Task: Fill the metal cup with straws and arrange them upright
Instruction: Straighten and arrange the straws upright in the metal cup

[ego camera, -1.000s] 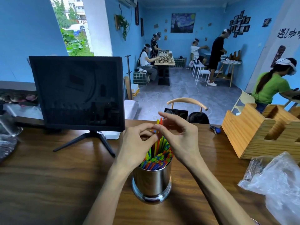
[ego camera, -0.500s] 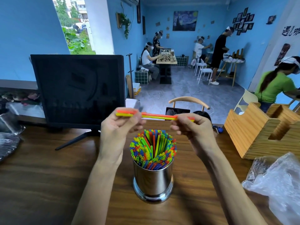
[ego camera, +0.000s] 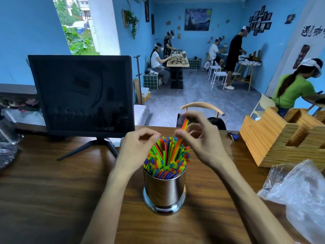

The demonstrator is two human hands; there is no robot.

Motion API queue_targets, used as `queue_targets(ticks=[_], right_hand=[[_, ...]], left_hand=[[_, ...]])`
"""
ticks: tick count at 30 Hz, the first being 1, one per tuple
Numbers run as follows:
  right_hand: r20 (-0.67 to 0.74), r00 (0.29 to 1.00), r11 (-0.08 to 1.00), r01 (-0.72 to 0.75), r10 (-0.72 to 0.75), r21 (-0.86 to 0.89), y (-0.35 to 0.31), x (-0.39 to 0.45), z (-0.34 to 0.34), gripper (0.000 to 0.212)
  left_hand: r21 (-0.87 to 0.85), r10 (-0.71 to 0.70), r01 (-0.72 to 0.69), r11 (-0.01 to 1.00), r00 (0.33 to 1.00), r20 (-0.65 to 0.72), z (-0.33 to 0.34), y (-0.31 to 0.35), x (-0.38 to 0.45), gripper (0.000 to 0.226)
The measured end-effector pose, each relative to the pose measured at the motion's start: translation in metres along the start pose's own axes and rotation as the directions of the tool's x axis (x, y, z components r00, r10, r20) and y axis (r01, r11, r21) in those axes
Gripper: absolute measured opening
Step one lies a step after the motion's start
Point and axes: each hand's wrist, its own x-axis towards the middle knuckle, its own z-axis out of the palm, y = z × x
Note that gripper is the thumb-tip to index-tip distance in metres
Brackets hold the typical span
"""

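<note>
Wooden table (ego camera: 52, 199) bears metal cup (ego camera: 164, 191), monitor stand (ego camera: 88, 148), wooden organizer (ego camera: 274, 138), plastic bag (ego camera: 299, 194).

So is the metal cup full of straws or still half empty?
Full: coloured straws crowd the metal cup to its rim, standing mostly upright.

One metal cup (ego camera: 164, 189) stands on one wooden table (ego camera: 44, 199), packed with coloured straws (ego camera: 166, 158) too many and too tightly crowded to count. Two bare hands are over it: the left hand (ego camera: 136, 149) and the right hand (ego camera: 202, 143), the right pinching a small bunch of orange and yellow straws (ego camera: 183, 127) (their number blurred). There is one dark monitor (ego camera: 81, 95), one wooden organiser (ego camera: 279, 138), one clear plastic bag (ego camera: 302, 194) and one wooden chair back (ego camera: 202, 107). Five other people are in the room behind.
</note>
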Motion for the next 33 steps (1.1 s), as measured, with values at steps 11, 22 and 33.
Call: queue_targets(ticks=[11, 22, 33], right_hand=[[0.24, 0.959, 0.985, -0.128, 0.153, -0.116, 0.033, 0.007, 0.011, 0.029], [0.413, 0.895, 0.947, -0.032, 0.17, -0.321, 0.029, 0.019, 0.023, 0.028], [0.418, 0.893, 0.965, -0.058, 0.165, -0.257, 0.026, 0.015, 0.017, 0.024]], left_hand=[[0.085, -0.144, 0.137, 0.987, 0.986, 0.084, 0.012, -0.02, 0.009, 0.021], [0.192, -0.093, 0.075, 0.979, 0.992, 0.085, 0.008, -0.016, 0.006, 0.024], [0.253, -0.044, 0.034, 0.967, 0.998, 0.034, 0.007, -0.009, 0.015, 0.006]])
